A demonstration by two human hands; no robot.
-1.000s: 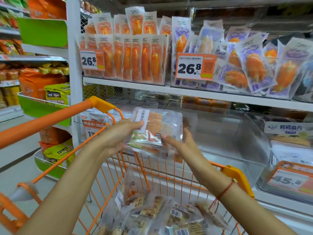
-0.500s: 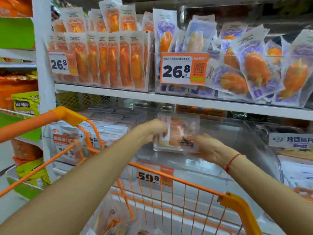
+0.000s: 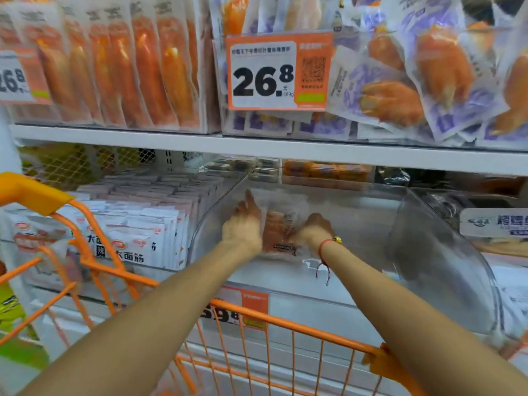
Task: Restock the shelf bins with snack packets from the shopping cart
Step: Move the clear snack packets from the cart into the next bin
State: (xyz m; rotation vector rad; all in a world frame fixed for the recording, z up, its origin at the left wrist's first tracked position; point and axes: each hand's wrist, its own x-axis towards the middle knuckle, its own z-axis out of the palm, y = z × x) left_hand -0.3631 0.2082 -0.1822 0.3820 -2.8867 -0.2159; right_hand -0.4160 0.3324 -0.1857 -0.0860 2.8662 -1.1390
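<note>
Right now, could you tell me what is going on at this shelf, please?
A person is restocking. Both hands reach over the orange cart into a clear bin on the lower shelf, with one snack packet between them. The left hand lies along the packet's left side, and the right hand is at its right edge. The picture is too blurred to tell how firmly they grip. The bin looks otherwise nearly empty.

Two bare hands reach into the bin, the left hand [image 3: 243,230] and the right hand [image 3: 310,231], with one clear snack packet of reddish-brown pieces [image 3: 278,232] between them. One transparent curved plastic bin [image 3: 428,252] surrounds them. Three orange-and-white price cards show: one reading 26.8 [image 3: 278,71], one at the left edge [image 3: 17,77], one behind the single orange wire shopping cart [image 3: 257,312].
</note>
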